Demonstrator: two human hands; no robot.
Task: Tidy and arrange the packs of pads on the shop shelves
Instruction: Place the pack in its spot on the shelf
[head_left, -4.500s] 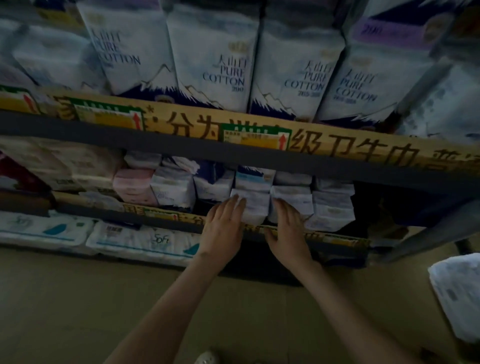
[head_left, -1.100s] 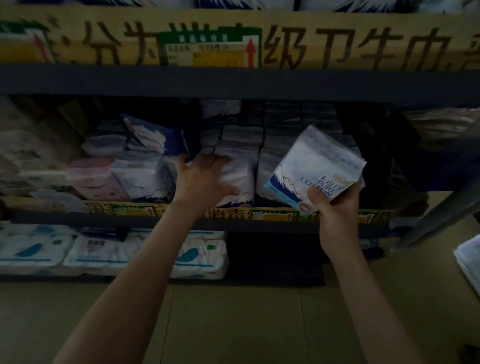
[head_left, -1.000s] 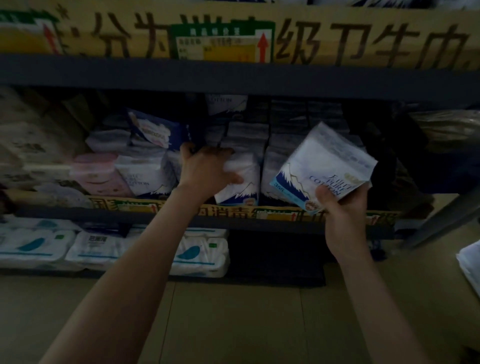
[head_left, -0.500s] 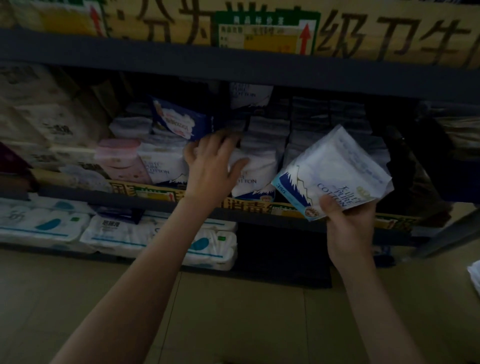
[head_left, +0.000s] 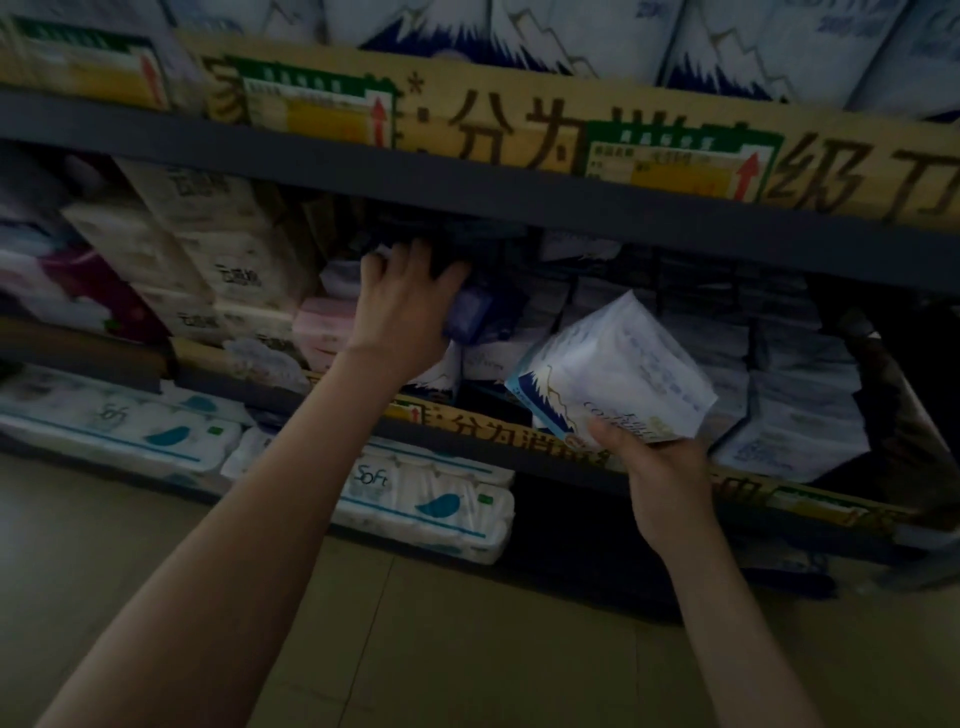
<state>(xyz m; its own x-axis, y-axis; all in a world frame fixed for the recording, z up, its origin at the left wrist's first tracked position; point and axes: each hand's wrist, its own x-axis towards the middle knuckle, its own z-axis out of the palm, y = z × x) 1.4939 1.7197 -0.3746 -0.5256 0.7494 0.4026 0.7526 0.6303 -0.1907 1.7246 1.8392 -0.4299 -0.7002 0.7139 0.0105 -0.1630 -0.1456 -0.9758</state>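
- On the yellow strip (head_left: 519, 130) along the shelf edge above the fingers of the left hand (head_left: 402, 306), large dark characters read "分为". Further right, above the right hand (head_left: 660, 467), is "级".
- The two green-framed price tags (head_left: 311, 109) on that strip each carry a red up-arrow; their small print is too blurred to read.
- The white pack (head_left: 618, 374) gripped in the right fingers shows "CO…" just above the thumb; the rest is illegible.
- The lower yellow strip (head_left: 493, 434), left of the right fingers, reads "分为".
- The roll pack (head_left: 441, 499) below the left fingers reads "Soft".
- The cartons (head_left: 228, 260) left of the left fingers bear unreadable dark characters.
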